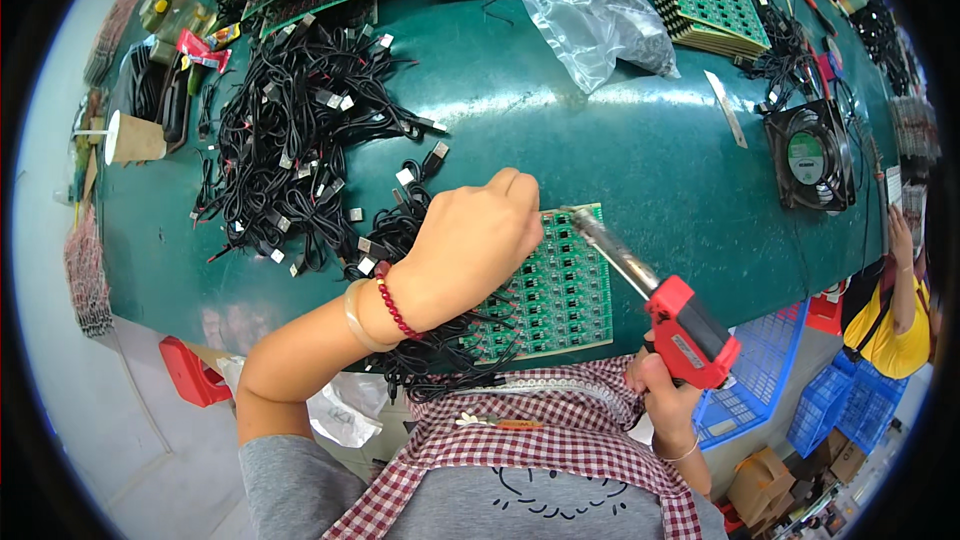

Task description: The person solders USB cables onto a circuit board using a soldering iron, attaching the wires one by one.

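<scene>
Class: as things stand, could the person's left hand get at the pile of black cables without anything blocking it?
Probably yes. The left hand rests on the green circuit board, and the black cables lie just beside it on the table, with nothing between.

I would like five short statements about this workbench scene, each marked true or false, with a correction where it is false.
1. The right hand holds a red soldering gun. True.
2. The left hand rests on a green circuit board panel. True.
3. The pile of black cables lies to the right of the board panel. False: it lies to the left of it.
4. The clear plastic bag lies on a white table. False: the table is dark green.
5. A black square fan sits on the table at the right side. True.
</scene>
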{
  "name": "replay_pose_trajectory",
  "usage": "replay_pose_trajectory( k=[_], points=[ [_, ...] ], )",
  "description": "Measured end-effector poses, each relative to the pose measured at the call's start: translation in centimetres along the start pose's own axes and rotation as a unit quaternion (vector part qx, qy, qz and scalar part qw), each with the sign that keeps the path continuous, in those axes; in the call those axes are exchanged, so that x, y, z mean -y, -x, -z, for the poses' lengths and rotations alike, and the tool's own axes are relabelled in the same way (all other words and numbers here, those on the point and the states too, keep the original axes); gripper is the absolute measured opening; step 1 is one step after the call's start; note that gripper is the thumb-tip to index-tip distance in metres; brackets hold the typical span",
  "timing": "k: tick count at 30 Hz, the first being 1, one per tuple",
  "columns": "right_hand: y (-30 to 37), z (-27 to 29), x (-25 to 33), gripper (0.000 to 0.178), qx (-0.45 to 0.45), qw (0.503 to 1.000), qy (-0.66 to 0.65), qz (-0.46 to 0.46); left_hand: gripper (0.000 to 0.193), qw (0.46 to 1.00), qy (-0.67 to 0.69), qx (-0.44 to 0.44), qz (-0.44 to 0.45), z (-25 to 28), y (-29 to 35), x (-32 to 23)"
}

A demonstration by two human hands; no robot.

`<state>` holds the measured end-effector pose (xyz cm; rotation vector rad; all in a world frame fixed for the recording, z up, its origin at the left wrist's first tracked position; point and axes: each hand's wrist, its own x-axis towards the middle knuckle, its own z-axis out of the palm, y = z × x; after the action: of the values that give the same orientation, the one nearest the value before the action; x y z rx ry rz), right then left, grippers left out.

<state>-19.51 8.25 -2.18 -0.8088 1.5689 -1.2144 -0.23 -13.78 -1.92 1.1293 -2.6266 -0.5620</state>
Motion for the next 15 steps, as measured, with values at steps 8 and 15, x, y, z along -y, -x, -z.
replay_pose_trajectory(
  k=[8,15],
  points=[
    [-1.8,-3.7,7.3,0.054,-0.015,0.99,-0.138,0.03,0.006,0.866,0.472,0.154,0.05,4.9,2.3,-5.0],
    [-1.4,-4.4,6.6,0.047,0.007,0.997,-0.065,0.048,0.011,0.878,0.458,0.143,-0.004,4.3,4.0,-7.4]
  ],
)
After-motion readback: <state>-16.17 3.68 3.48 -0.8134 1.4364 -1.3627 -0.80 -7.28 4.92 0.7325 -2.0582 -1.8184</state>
